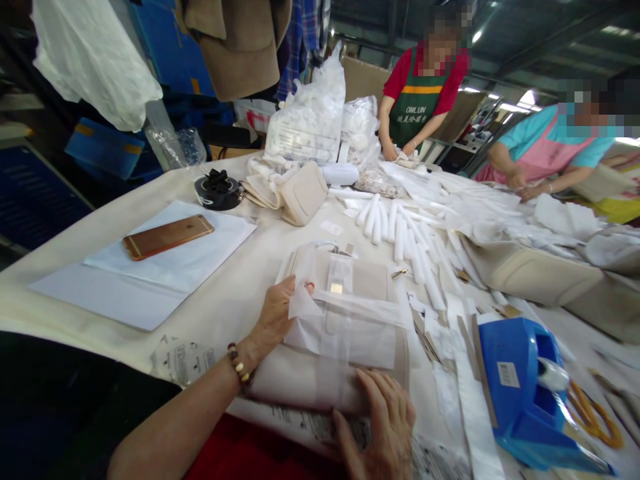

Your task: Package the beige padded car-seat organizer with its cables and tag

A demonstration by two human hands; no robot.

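The person's right hand [377, 427] is nearest, its fingers spread and loosely bent, the thumb well apart from them; the fingertips rest at the near right edge of a pale beige, smooth, leather-like bag [367, 277]. The left hand [273, 317], with a bracelet of brown and cream beads [240, 365] at its wrist, pinches one end of a thin, translucent white strip of tissue [365, 308] above the bag's left side. The strip runs across the bag to its right side, just below a small gold-coloured clasp [337, 289]. The bag lies flat on the bench [240, 267], which has a cream covering, between the two hands. A translucent sheet with dark print [185, 360] lies on the bench to the left of the bag.

To the right stands a blue plastic tape dispenser [520, 407], with orange-handled scissors [595, 417] just beside it. To the left, a gold-brown smartphone [169, 237] rests on flat white sheets [135, 297]. Beyond the bag lie a heap of slim white rolls [400, 233], a black round reel [219, 193] and another beige bag piece [305, 193]. Farther back stands a bulging clear plastic sack [307, 127] with white contents. At the far side, a person in a red top and green apron [420, 100] and another in a light-blue top and pink apron [550, 150] have their hands low over the bench.
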